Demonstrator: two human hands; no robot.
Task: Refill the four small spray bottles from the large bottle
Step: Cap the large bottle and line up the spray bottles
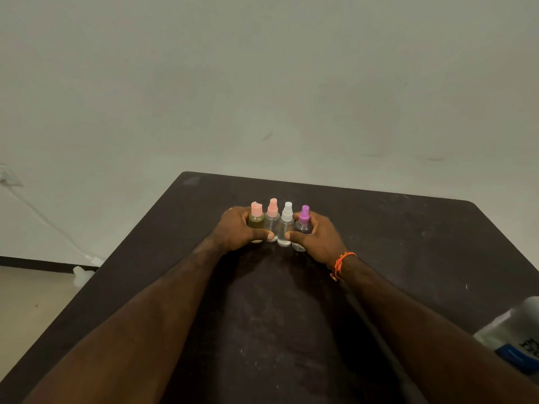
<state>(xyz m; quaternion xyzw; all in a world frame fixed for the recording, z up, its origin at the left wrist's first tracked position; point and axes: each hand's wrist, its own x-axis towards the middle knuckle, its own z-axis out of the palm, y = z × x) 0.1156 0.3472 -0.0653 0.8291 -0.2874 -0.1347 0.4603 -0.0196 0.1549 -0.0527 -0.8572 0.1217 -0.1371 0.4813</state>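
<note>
Both grips, left hand (pixel 237 228) and right hand (pixel 316 237), clasped round four capped small spray bottles (pixel 278 224) mid-worktop (pixel 408 243); large bottle (pixel 516 333) at four o'clock, refilling apparently not begun.

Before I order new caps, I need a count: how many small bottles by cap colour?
Pink caps: 2
White cap: 1
Purple cap: 1
Total: 4 small bottles, standing in a row between both hands.

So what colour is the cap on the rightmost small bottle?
Purple cap, clearest in the head view.
</note>
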